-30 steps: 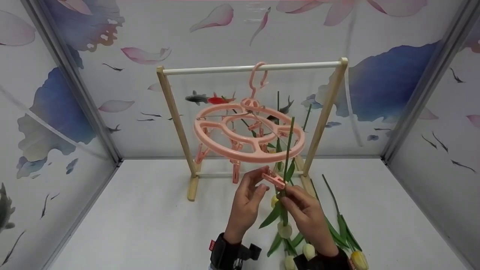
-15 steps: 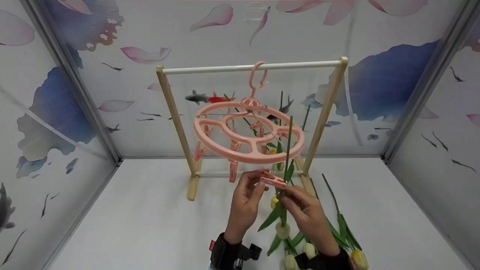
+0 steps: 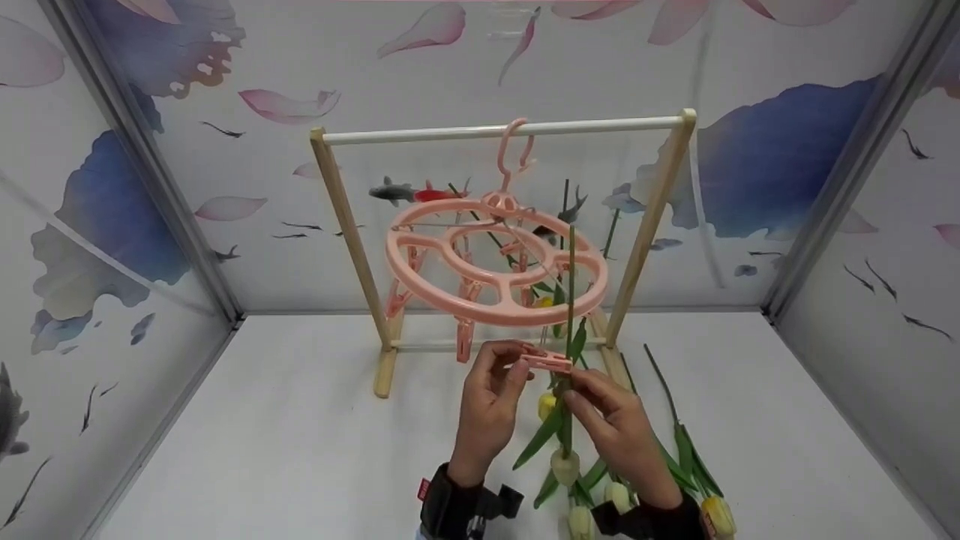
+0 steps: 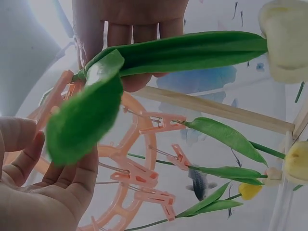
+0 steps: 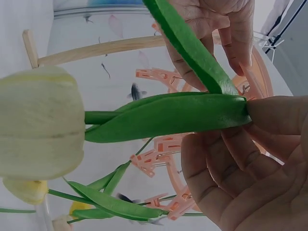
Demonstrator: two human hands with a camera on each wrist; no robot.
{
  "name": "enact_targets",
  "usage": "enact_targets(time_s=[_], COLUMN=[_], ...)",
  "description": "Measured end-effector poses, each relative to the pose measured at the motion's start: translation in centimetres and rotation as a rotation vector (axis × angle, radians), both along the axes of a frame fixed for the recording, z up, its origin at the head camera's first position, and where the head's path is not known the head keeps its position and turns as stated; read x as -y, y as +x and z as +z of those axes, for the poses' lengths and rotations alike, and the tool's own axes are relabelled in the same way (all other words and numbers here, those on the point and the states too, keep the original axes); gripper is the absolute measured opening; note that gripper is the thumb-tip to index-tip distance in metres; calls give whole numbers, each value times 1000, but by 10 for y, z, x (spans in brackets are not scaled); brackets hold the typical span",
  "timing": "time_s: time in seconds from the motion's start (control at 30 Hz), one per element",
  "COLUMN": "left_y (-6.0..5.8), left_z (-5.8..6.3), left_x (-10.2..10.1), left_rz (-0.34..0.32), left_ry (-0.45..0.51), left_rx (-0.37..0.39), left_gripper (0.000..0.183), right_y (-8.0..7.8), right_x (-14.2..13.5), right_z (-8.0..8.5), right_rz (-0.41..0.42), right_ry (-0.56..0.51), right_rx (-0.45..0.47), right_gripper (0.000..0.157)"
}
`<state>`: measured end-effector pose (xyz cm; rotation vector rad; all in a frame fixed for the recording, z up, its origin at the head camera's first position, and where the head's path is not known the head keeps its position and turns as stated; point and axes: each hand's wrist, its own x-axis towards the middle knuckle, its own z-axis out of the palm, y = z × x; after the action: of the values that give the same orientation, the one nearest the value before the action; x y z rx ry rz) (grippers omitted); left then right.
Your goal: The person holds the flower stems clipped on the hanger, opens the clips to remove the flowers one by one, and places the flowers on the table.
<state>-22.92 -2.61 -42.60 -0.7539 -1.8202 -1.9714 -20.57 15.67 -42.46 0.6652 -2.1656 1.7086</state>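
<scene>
My left hand grips a pink clothespin under the front right of a round pink hanger. Across from it, my right hand pinches the stem of a white tulip, which hangs flower down with its stem pointing up past the hanger's rim. The clothespin's tip meets the stem just above my right fingertips; whether it is clamped there I cannot tell. In the right wrist view the flower is large at the left, its leaves running to my thumb and fingers.
The hanger hooks over the white bar of a wooden rack. Other clothespins on it hold tulips upside down. Loose tulips lie on the white table at front right. Printed walls enclose the space.
The clothespin has turned from a slant to nearly level, and my left thumb has come onto it. The tulip stem has shifted slightly left. The hanger has swung very little.
</scene>
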Motion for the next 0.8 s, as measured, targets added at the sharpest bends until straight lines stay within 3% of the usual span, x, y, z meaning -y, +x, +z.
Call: enact_targets(time_s=[0.43,0.8], left_y=[1,1], left_z=[1,-1], left_x=[1,3], left_rz=[2,6], left_ry=[-20,-52], left_rx=[92,67], left_gripper=[35,35], right_y=[-2,-2], right_x=[-2,-3], right_z=[2,0], right_rz=[-25,-20], right_ry=[36,36], right_rx=[26,0], right_gripper=[21,19])
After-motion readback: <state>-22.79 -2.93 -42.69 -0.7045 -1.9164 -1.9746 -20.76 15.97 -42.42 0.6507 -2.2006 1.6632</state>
